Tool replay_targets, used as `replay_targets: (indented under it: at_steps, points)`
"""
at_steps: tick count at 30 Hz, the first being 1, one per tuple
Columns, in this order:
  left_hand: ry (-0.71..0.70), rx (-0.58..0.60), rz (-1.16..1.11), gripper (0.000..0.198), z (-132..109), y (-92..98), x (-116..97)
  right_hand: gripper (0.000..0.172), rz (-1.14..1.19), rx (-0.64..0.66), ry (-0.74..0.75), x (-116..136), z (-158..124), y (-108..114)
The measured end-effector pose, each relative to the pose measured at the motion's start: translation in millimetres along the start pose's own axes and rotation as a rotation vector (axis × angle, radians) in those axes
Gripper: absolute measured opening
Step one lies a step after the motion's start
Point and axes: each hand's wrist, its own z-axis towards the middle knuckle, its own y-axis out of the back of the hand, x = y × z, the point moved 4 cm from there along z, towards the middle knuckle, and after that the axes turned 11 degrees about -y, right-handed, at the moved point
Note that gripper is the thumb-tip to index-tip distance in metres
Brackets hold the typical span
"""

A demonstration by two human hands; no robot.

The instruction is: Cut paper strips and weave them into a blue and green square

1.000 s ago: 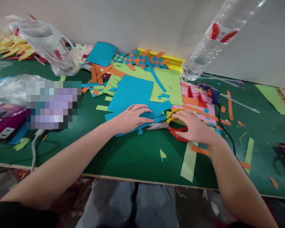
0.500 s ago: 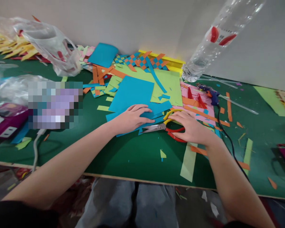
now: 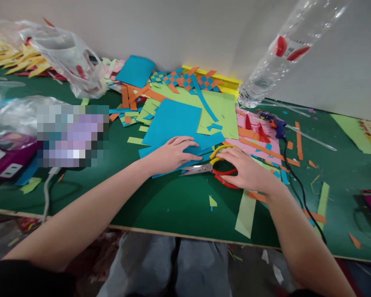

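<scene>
My left hand (image 3: 177,154) lies palm down with its fingers stretched out over a sheet of blue paper (image 3: 174,121) and narrower blue pieces below it. In my right hand (image 3: 249,169) is a pair of scissors (image 3: 200,169), gripped by its yellow and red handles. The blades point left, slightly parted, along the near edge of the blue paper by my left fingertips. A yellow-green sheet (image 3: 225,115) lies behind and to the right, with a blue strip (image 3: 204,99) on it. My left palm hides part of the blue paper.
Woven orange and blue strips (image 3: 185,80) lie at the back. A tilted clear bottle (image 3: 284,53) stands against the wall. At right is a glue gun (image 3: 275,123) with a black cord. A plastic bag with a cup (image 3: 71,57) and a blurred-out device (image 3: 74,136) are left.
The scissors have shifted slightly left and down with my right hand. My left hand stays in place on the blue paper.
</scene>
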Motion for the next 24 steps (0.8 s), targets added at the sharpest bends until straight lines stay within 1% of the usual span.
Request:
replay_targets:
  at_steps: [7,11,17,24]
  points:
    - [-0.007,-0.01,0.004,0.037,1,1.2,-1,0.045,-0.04,0.027,-0.018,15,2,-1]
    - [-0.017,-0.019,-0.009,0.036,0,1.2,0,0.044,-0.034,0.036,-0.015,16,1,-1]
    - [-0.012,-0.028,-0.017,0.035,1,1.2,0,0.041,-0.029,0.004,0.003,23,3,-5]
    - [-0.018,-0.037,-0.018,0.033,0,1.2,1,0.039,-0.043,0.017,0.01,28,3,-3]
